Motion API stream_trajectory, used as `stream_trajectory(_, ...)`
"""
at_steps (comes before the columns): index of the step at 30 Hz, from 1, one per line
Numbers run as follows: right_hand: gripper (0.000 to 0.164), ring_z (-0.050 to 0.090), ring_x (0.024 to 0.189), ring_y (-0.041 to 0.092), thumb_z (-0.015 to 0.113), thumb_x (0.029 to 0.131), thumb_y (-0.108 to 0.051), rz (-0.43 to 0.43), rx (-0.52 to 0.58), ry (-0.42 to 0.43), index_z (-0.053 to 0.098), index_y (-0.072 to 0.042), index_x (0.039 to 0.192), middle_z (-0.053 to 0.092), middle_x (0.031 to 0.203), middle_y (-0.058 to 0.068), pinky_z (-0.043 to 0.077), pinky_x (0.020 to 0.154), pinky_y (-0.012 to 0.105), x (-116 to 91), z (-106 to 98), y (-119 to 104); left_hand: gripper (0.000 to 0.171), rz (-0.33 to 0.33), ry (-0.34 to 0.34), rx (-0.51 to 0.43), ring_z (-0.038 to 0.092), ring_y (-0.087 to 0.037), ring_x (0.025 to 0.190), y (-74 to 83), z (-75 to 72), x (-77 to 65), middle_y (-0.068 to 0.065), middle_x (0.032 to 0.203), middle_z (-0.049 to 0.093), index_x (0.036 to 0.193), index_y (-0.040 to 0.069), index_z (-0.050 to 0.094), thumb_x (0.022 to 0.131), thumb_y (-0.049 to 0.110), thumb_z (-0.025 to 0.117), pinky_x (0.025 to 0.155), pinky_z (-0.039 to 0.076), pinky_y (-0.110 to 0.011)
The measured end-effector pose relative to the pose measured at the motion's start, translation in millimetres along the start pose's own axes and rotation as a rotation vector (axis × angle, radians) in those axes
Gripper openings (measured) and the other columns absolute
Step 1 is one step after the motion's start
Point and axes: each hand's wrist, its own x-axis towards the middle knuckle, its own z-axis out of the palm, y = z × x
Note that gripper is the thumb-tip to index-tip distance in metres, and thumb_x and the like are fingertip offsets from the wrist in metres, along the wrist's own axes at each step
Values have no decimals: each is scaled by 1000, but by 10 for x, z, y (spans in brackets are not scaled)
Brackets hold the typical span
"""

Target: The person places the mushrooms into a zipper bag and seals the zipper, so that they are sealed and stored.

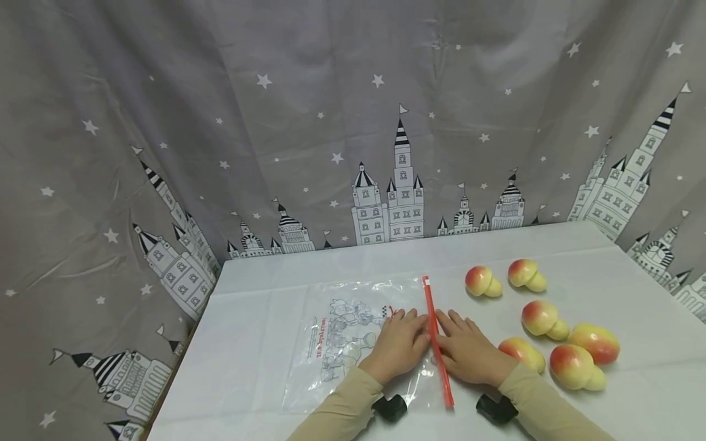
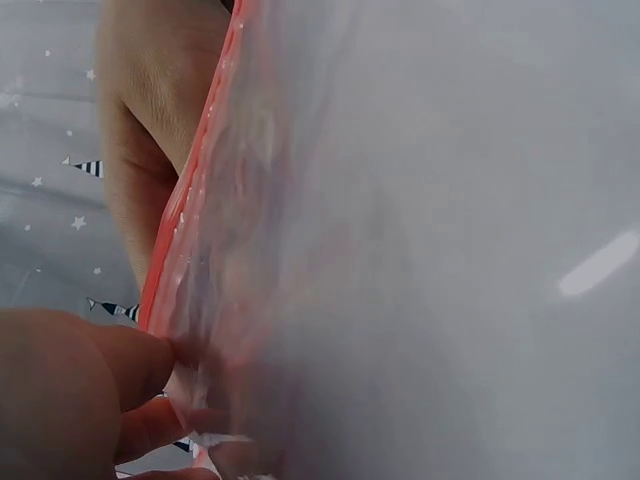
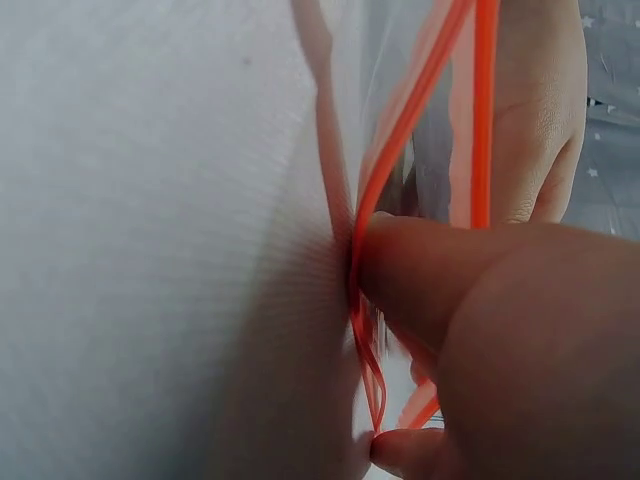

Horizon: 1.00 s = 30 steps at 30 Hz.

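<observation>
- The grey castle-print curtain [image 1: 303, 73] hangs behind the bench.
- The white bench [image 1: 242, 349] carries everything.
- The clear bag [image 1: 336, 343] lies flat, mostly left of both hands, its red strip [image 1: 429, 306] running between them.
- The left hand [image 1: 401, 343] rests over the bag, pinching its edge beside the strip.
- The right hand [image 1: 469, 348], across the strip, pinches the red edge, thumb against it.
- Six red-and-yellow pieces [image 1: 543, 320], some mushroom-shaped, lie right of the hands, one just beside the right wrist.

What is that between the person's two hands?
The red strip along the edge of the clear plastic bag runs between the left hand and the right hand, as the head view shows.
</observation>
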Motion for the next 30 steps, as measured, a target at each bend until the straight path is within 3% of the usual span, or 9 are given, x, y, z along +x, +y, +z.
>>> stream_trajectory(8,45,35,144,58,62,97,-27,-2,-7,-13,63,-8,138,39,158,30,30,110,77,-5,-7,-14,41,10,20,9,55,-43,132,20,2,7,-17,141,62,138,13,63,102,28,51,109,45,-57)
stream_trajectory(15,47,34,144,57,61,98,-27,10,-10,-12,61,-3,139,40,157,29,30,111,77,-6,-1,-24,45,-9,-10,-66,48,-51,138,19,-34,0,-25,147,55,142,13,60,103,32,46,114,40,-62)
stream_trajectory(22,53,37,142,58,56,101,-28,3,1,19,48,-16,152,41,156,30,31,109,77,0,9,-27,67,-15,-54,-105,45,-52,140,-66,-127,-3,-20,152,52,147,13,53,87,40,69,114,37,-66)
stream_trajectory(25,53,37,143,58,55,101,-28,12,11,19,47,-18,153,41,156,30,31,109,77,0,5,-30,71,-29,-65,-126,44,-52,141,-90,-149,-13,-18,153,52,148,13,53,85,41,74,114,36,-67)
stream_trajectory(30,54,37,143,57,55,102,-28,21,9,6,44,-19,154,41,157,28,30,110,77,8,3,-24,66,17,-2,-107,55,-45,133,-116,-114,-18,-11,140,64,143,11,57,85,36,77,112,42,-59)
